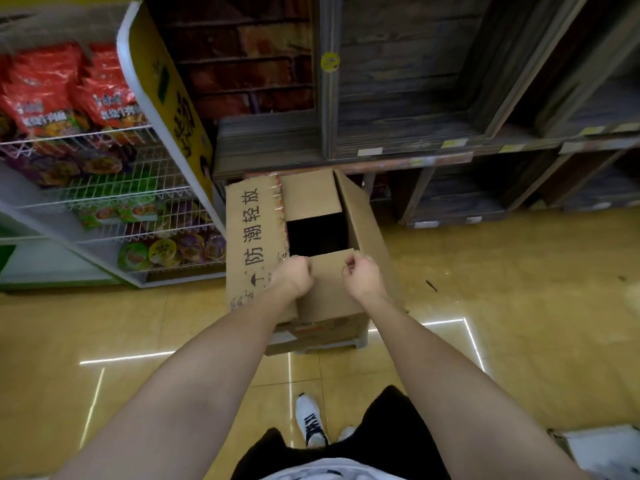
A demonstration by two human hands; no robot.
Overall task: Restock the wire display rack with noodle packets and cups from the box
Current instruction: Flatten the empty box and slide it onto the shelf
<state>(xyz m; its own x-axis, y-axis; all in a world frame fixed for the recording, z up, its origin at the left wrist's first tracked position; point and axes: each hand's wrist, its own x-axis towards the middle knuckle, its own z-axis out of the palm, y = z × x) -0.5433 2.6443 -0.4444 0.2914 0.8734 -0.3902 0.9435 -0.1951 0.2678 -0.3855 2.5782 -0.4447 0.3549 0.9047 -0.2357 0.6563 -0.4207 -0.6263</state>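
Box: we are standing over the cardboard box [367, 233], which is sitting on the yellow tiled floor [519, 289] just right of the rack, close enough that stock only needs lifting out and turning left.
Inside of box: we are seeing only a dark opening between the flaps; whether packets or cups are lying in there, we cannot tell.
Near flap: the near flap [329, 285] is lying almost flat over the opening, partly covering it, so we judge it needs folding back before anything can be reached.
Left hand: our left hand [291, 277] is curling its fingers at the left corner of that flap; it looks to be gripping the edge, though the fingertips are hidden.
Right hand: our right hand [362, 273] is curling at the flap's right corner, thumb and fingers pinched together, seemingly on the cardboard edge.
Why both corners: we are taking the flap at both ends, probably so it swings evenly.
Printed flap: the long left flap [254, 237] is standing open, leaning toward the rack.
Wire display rack: the wire display rack [114, 188] is holding red noodle packets [45, 88] on an upper tier and noodle cups [166, 251] on the lowest.
Beyond: dark wooden shelving [433, 98] is rising behind the box.
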